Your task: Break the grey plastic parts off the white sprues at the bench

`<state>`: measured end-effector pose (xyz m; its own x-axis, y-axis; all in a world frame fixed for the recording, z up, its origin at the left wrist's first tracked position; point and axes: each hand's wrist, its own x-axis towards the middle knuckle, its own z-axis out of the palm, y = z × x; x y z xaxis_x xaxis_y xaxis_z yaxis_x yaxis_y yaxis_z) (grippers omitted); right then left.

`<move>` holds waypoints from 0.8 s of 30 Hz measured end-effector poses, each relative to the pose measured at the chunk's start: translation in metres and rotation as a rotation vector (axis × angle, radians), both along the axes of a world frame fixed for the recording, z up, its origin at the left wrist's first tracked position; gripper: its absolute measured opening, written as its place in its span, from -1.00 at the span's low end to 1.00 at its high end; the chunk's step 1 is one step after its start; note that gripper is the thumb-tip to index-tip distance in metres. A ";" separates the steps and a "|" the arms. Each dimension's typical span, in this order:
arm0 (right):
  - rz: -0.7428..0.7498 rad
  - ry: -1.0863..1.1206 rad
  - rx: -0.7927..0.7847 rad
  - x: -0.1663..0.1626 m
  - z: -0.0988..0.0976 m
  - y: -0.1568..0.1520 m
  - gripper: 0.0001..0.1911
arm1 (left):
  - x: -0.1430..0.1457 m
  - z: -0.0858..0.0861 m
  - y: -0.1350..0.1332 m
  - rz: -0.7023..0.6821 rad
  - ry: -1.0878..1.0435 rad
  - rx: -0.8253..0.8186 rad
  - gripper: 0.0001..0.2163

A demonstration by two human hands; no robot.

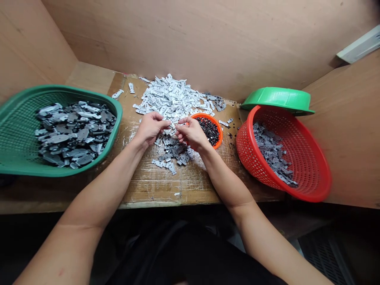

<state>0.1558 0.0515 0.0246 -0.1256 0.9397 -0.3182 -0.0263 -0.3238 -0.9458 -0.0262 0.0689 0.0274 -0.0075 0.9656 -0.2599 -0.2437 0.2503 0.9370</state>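
My left hand is closed in a pinch on a small metal plate, only partly visible between the fingertips. Close beside it, my right hand is pinched too, its fingertips at the other end of the plate; whatever it holds is too small to make out. Behind both hands lies a heap of shiny stamped metal plates. Darker grey metal pieces are scattered below the hands. An orange bowl of small black parts stands just right of my right hand, which covers some of its rim.
At left, a green basket holds assembled metal pieces. A red basket tilts at right with grey metal parts inside. Behind it rests a bright green basin. Wooden panels enclose the cardboard-covered table.
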 end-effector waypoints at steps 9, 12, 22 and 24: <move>0.205 0.046 0.017 0.008 -0.009 0.004 -0.52 | -0.002 -0.001 0.001 -0.038 -0.015 0.010 -0.63; 0.186 -0.201 0.326 0.011 -0.017 0.007 -0.68 | -0.005 -0.003 0.003 -0.137 0.003 -0.050 -0.62; 0.280 -0.551 0.894 0.027 -0.038 0.018 -0.93 | -0.011 -0.012 0.006 -0.354 0.000 -0.035 -0.75; 0.237 -0.350 0.770 0.021 -0.040 0.018 -0.77 | -0.009 -0.010 0.004 -0.323 0.012 0.004 -0.76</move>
<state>0.1769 0.0692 -0.0154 -0.3583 0.8709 0.3363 0.2937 0.4471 -0.8449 -0.0352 0.0730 0.0174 0.2962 0.9196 -0.2581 -0.1409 0.3093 0.9405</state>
